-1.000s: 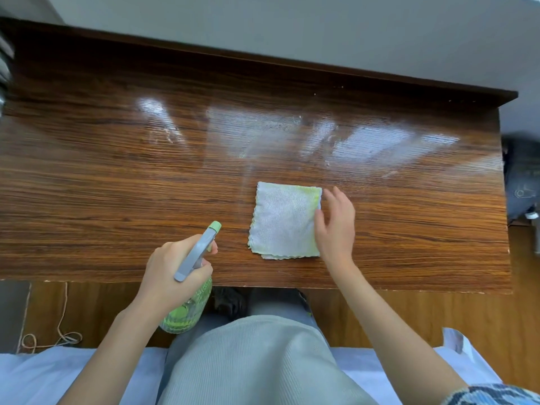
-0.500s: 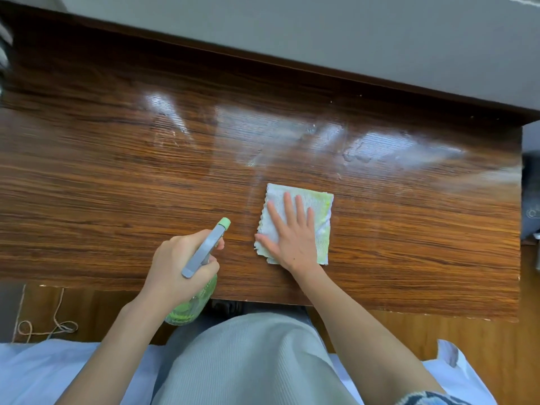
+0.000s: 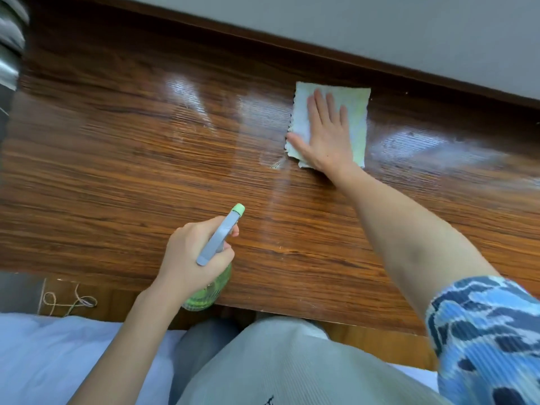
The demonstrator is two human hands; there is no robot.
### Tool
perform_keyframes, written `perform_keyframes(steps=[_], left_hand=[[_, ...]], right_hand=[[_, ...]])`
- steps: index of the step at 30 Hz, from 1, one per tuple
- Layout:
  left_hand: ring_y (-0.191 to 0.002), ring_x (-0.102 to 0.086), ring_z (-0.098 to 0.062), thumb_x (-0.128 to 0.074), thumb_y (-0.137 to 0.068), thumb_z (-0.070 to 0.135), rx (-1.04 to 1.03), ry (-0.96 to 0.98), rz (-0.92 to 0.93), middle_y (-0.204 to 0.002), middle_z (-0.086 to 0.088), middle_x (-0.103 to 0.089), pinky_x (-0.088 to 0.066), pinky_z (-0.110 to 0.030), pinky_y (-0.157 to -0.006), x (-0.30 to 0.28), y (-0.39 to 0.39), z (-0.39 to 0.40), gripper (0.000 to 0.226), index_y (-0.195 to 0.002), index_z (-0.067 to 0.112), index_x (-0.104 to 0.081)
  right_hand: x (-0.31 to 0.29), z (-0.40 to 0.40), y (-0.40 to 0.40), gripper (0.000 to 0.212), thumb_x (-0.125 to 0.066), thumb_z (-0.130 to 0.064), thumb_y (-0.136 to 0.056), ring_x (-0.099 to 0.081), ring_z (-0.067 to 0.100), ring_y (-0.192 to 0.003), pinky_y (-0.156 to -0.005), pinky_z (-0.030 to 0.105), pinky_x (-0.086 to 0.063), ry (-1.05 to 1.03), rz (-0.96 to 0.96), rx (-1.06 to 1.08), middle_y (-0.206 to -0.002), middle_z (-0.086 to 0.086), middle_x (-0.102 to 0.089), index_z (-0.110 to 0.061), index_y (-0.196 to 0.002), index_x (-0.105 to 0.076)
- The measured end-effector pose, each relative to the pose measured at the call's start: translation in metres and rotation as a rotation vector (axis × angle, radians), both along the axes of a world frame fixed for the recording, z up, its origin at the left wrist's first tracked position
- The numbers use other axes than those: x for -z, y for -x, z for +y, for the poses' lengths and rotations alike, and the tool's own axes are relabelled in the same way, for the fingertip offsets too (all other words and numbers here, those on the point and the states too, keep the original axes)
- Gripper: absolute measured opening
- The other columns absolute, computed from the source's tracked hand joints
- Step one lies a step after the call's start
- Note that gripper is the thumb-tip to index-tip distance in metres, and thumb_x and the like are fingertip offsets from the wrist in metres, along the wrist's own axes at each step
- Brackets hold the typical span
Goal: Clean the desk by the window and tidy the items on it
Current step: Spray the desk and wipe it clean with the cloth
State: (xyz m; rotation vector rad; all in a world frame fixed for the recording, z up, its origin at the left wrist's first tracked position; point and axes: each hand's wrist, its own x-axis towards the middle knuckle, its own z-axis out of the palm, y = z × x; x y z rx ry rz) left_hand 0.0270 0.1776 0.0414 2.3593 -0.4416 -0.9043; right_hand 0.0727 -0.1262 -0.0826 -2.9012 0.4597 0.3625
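A glossy dark wooden desk (image 3: 117, 171) fills the view, with wet streaks on its far half. A folded pale green and white cloth (image 3: 356, 112) lies near the desk's far edge. My right hand (image 3: 324, 133) presses flat on it with straight, spread fingers. My left hand (image 3: 193, 258) grips a green spray bottle (image 3: 204, 296) with a grey trigger head over the desk's near edge, its nozzle pointing toward the far right.
A grey wall (image 3: 350, 30) runs along the desk's far edge. A grey object (image 3: 8, 39) stands at the far left corner. Below the desk I see wooden floor with a cord (image 3: 70, 301), my lap and white bedding (image 3: 43, 361).
My right hand laid itself flat on the cloth and pushed it from the desk's near middle to the far edge, leaving a wet streak. The left hand kept the bottle in place.
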Motion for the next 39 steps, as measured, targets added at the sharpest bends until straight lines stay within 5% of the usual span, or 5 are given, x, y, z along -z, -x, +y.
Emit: perform_keyframes(steps=[7,15,21,30,39], left_hand=[[-0.065,-0.066,-0.012,-0.054,-0.073,0.029,-0.026,0.037,-0.06,-0.067,0.01,-0.067,-0.056,-0.037,-0.064,-0.01,-0.001,0.004,0.021,-0.091,0.028,-0.065],[-0.058,-0.063,-0.02,-0.052,-0.067,0.026,-0.02,0.0,-0.083,-0.057,-0.001,-0.063,-0.044,-0.032,-0.052,-0.02,0.008,0.017,0.013,-0.077,0.025,-0.061],[-0.061,-0.065,-0.017,-0.053,-0.069,0.028,-0.023,-0.015,-0.057,-0.06,0.002,-0.066,-0.052,-0.036,-0.063,-0.017,0.015,0.024,0.021,-0.087,0.03,-0.063],[-0.062,-0.064,-0.02,-0.067,-0.082,0.01,-0.047,0.008,-0.076,-0.064,0.001,-0.066,-0.053,-0.034,-0.059,-0.004,0.023,0.025,0.02,-0.09,0.028,-0.064],[-0.062,-0.063,-0.019,-0.067,-0.083,0.014,-0.055,-0.049,-0.084,-0.067,0.001,-0.066,-0.052,-0.032,-0.06,-0.016,0.028,0.072,0.017,-0.091,0.028,-0.064]], right_hand=[[0.001,0.027,-0.011,0.081,-0.029,-0.064,-0.093,-0.006,0.031,-0.148,-0.118,0.05,-0.003,-0.02,-0.032,-0.129,-0.162,0.009,-0.01,-0.011,-0.153,-0.017],[0.016,0.178,0.166,0.078,-0.031,-0.061,-0.092,-0.013,0.028,-0.148,-0.119,0.047,-0.007,-0.136,-0.032,-0.541,-0.159,0.006,-0.021,-0.012,-0.152,-0.025],[0.015,0.141,0.235,0.075,-0.034,-0.062,-0.092,-0.017,0.024,-0.147,-0.118,0.046,-0.012,-0.117,-0.05,-0.64,-0.158,0.002,-0.025,-0.017,-0.151,-0.028],[0.01,0.047,0.092,0.077,-0.033,-0.06,-0.095,-0.007,0.029,-0.149,-0.118,0.047,-0.002,0.04,-0.022,0.083,-0.162,0.007,-0.011,-0.015,-0.154,-0.014],[0.009,0.115,0.089,0.077,-0.029,-0.058,-0.093,-0.012,0.035,-0.147,-0.117,0.051,-0.007,-0.01,-0.073,0.038,-0.16,0.013,-0.016,-0.01,-0.152,-0.019]])
